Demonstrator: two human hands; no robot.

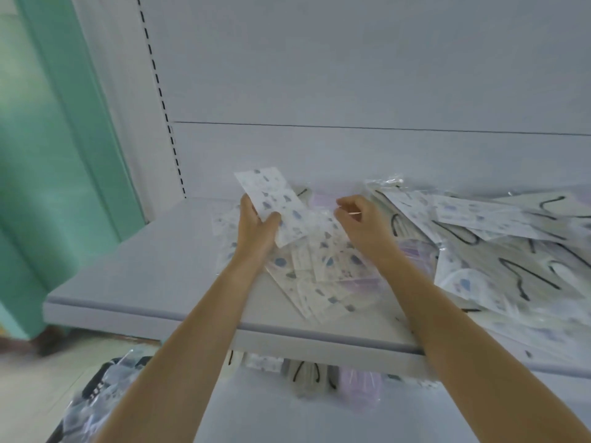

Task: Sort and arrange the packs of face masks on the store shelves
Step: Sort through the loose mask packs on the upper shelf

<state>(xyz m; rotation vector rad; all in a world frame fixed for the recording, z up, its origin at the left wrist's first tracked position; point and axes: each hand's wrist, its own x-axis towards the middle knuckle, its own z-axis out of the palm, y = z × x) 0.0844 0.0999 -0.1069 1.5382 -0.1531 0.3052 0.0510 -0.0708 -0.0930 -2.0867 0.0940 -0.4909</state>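
The left hand [256,225] grips a flat white face-mask pack printed with blue-grey shapes [271,199], thumb over its lower edge, and holds it tilted above the pale grey metal shelf [144,266]. The right hand [361,222] hovers just beside it with its fingers curled. Whether it pinches anything I cannot tell, as the picture is blurred there. Under both hands lies a loose pile of similar patterned packs [319,282]. A larger heap of clear-wrapped packs with black ear loops [511,251] spreads to the right, some leaning on the grey back panel [351,75]. More packs — lilac and grey [361,385] — sit on the shelf below.
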